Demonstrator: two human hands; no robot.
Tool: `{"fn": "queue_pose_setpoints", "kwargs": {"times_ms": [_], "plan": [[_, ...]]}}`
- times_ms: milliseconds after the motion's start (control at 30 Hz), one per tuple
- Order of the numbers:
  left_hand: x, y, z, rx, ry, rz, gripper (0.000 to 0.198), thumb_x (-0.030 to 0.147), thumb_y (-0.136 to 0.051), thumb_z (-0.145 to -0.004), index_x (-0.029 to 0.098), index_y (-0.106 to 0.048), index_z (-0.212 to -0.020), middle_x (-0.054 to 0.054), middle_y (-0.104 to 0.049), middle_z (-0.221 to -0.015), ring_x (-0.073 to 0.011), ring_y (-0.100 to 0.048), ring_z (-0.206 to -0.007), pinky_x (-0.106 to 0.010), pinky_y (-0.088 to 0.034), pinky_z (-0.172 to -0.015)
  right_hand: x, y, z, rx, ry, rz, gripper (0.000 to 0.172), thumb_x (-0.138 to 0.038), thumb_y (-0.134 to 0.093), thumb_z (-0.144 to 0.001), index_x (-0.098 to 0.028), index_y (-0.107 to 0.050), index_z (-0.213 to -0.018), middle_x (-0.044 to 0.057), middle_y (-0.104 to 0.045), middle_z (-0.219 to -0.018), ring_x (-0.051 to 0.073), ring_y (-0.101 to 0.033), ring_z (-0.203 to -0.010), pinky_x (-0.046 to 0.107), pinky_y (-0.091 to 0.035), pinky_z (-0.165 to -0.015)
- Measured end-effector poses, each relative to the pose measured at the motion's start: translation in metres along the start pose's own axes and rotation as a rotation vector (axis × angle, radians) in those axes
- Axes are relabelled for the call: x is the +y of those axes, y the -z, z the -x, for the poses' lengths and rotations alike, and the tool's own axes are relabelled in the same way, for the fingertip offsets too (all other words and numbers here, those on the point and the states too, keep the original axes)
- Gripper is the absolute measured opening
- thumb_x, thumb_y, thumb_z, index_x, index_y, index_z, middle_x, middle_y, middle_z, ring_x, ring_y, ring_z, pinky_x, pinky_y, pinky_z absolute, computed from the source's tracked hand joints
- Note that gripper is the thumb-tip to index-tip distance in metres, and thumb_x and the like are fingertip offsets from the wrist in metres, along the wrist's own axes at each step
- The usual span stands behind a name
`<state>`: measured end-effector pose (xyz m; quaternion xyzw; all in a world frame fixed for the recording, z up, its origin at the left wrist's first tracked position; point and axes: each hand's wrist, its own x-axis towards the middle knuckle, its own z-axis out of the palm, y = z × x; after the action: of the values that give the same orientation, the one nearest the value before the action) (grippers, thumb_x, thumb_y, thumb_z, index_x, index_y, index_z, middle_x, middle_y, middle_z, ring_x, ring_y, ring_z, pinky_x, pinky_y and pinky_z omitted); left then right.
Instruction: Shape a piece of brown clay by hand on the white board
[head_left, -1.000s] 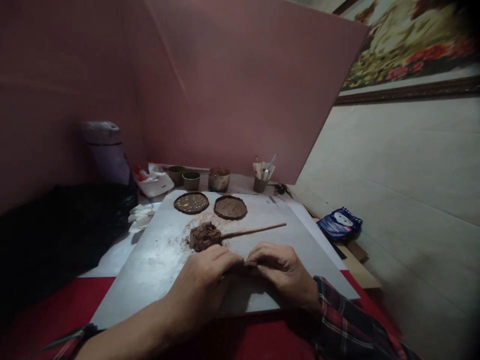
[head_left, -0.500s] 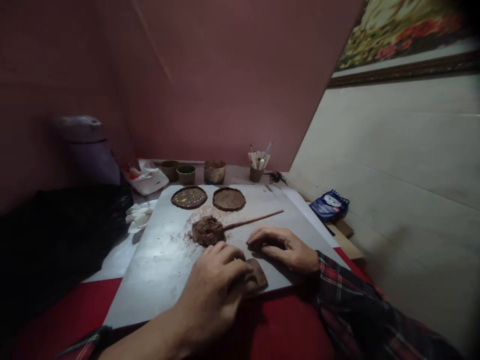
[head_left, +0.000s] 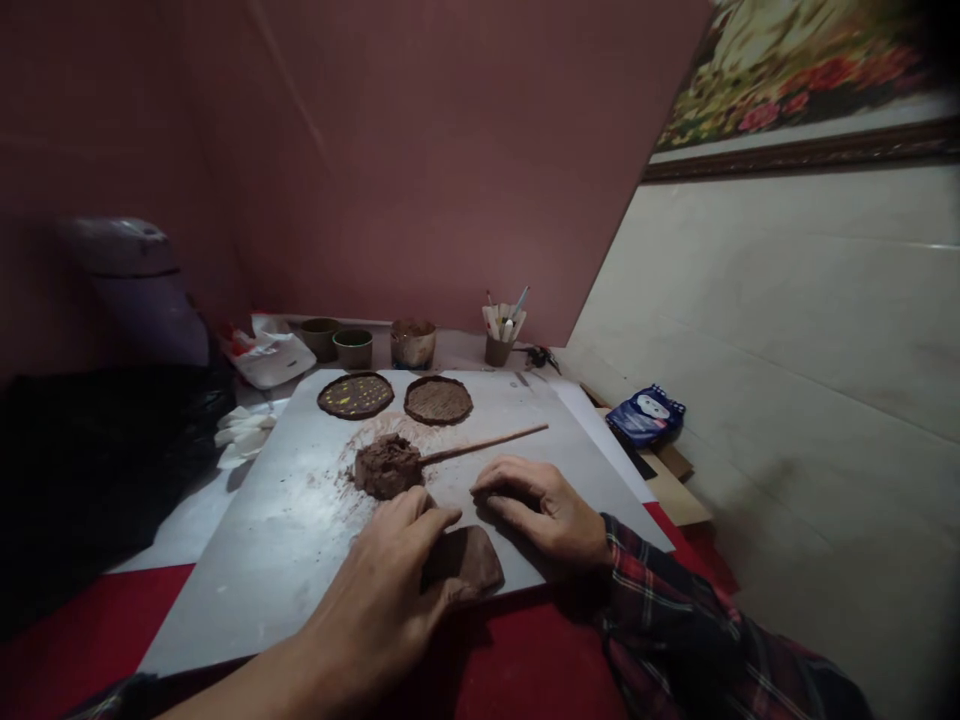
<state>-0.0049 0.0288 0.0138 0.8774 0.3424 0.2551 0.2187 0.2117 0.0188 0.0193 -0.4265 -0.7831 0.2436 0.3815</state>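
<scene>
A flattened slab of brown clay lies at the front edge of the grey board. My left hand rests against the slab's left side, thumb raised and apart from the fingers. To the right, my right hand rests on the board with its fingers curled; what lies under the fingertips is hidden. A rough lump of clay sits just beyond my left hand, and a thin wooden stick extends rightward from it.
Two round clay pieces, one yellow-speckled and one plain, lie at the back. Behind them stand pots and a cup of brushes. A black bag is left, a blue packet right.
My left hand has drawn back off the slab, showing more of it, and its thumb has lifted. The whole view has shifted slightly, moving the scene left.
</scene>
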Motion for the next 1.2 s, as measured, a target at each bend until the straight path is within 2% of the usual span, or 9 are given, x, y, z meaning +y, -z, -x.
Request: {"fn": "queue_pose_setpoints", "kwargs": {"times_ms": [133, 233, 300, 400, 567, 667, 833, 967, 1200], "plan": [[0.003, 0.002, -0.003, -0.015, -0.018, 0.162, 0.023, 0.009, -0.054, -0.08, 0.021, -0.066, -0.095, -0.004, -0.055, -0.089, -0.0146, -0.055, -0.079, -0.026, -0.047, -0.069, 0.006, -0.004, 0.001, 0.125, -0.012, 0.101, 0.012, -0.02, -0.055, -0.088, -0.019, -0.066, -0.093, 0.007, -0.066, -0.095, 0.017, -0.061, -0.088, 0.03, -0.05, -0.081], [0.005, 0.002, -0.004, 0.015, -0.037, 0.231, 0.021, 0.007, -0.054, -0.08, 0.021, -0.067, -0.09, -0.002, -0.055, -0.086, -0.013, -0.054, -0.078, -0.024, -0.046, -0.07, 0.016, -0.007, -0.002, 0.248, -0.036, 0.261, 0.019, -0.018, -0.051, -0.09, -0.019, -0.065, -0.103, 0.009, -0.064, -0.109, 0.02, -0.057, -0.104, 0.036, -0.046, -0.093], [0.005, 0.002, -0.004, 0.023, -0.042, 0.249, 0.021, 0.006, -0.055, -0.08, 0.021, -0.067, -0.089, -0.002, -0.054, -0.086, -0.0126, -0.054, -0.078, -0.024, -0.045, -0.07, 0.021, -0.008, -0.006, 0.252, -0.072, 0.403, 0.026, -0.017, -0.047, -0.092, -0.019, -0.062, -0.114, 0.01, -0.062, -0.119, 0.023, -0.052, -0.111, 0.041, -0.043, -0.099], [0.004, 0.001, -0.004, 0.016, -0.035, 0.258, 0.022, 0.004, -0.054, -0.079, 0.02, -0.066, -0.089, -0.002, -0.053, -0.085, -0.0125, -0.053, -0.078, -0.024, -0.044, -0.07, 0.023, -0.011, -0.01, 0.19, -0.129, 0.591, 0.032, -0.017, -0.045, -0.093, -0.018, -0.057, -0.122, 0.01, -0.062, -0.119, 0.024, -0.05, -0.108, 0.042, -0.043, -0.095], [0.003, 0.0, -0.003, 0.011, -0.055, 0.28, 0.023, 0.002, -0.053, -0.078, 0.019, -0.066, -0.087, -0.002, -0.052, -0.085, -0.0129, -0.052, -0.078, -0.025, -0.044, -0.071, 0.016, -0.012, -0.011, 0.159, -0.18, 0.746, 0.013, -0.017, -0.052, -0.09, -0.019, -0.064, -0.096, 0.006, -0.063, -0.095, 0.022, -0.051, -0.095, 0.037, -0.04, -0.085], [0.001, -0.001, -0.003, 0.004, -0.072, 0.275, 0.02, 0.005, -0.054, -0.079, 0.019, -0.065, -0.086, -0.002, -0.052, -0.085, -0.0128, -0.052, -0.078, -0.025, -0.044, -0.071, 0.013, -0.011, -0.008, 0.163, -0.154, 0.825, 0.012, -0.012, -0.053, -0.088, -0.019, -0.062, -0.085, 0.005, -0.062, -0.087, 0.021, -0.051, -0.087, 0.034, -0.038, -0.079], [-0.001, -0.003, -0.002, 0.0, -0.089, 0.255, 0.018, 0.007, -0.052, -0.082, 0.019, -0.065, -0.086, -0.003, -0.053, -0.085, -0.0132, -0.052, -0.078, -0.025, -0.044, -0.07, 0.012, -0.007, -0.004, 0.309, -0.116, 0.814, 0.014, -0.006, -0.053, -0.084, -0.019, -0.06, -0.083, 0.003, -0.061, -0.086, 0.017, -0.054, -0.079, 0.028, -0.037, -0.071], [-0.002, -0.004, -0.002, -0.005, -0.093, 0.263, 0.018, 0.007, -0.052, -0.082, 0.019, -0.065, -0.087, -0.002, -0.052, -0.084, -0.0127, -0.052, -0.077, -0.025, -0.044, -0.069, 0.013, -0.001, 0.0, 0.36, -0.112, 0.777, 0.016, -0.004, -0.052, -0.083, -0.018, -0.058, -0.078, 0.002, -0.06, -0.082, 0.015, -0.057, -0.077, 0.026, -0.038, -0.068], [0.002, 0.003, -0.004, -0.009, -0.096, 0.298, 0.017, 0.006, -0.054, -0.079, 0.018, -0.066, -0.085, -0.003, -0.054, -0.085, -0.0127, -0.052, -0.078, -0.025, -0.044, -0.069, 0.018, 0.001, 0.003, 0.427, -0.074, 0.615, 0.011, -0.015, -0.052, -0.089, -0.019, -0.061, -0.086, 0.003, -0.063, -0.086, 0.016, -0.06, -0.081, 0.026, -0.044, -0.072]]}}
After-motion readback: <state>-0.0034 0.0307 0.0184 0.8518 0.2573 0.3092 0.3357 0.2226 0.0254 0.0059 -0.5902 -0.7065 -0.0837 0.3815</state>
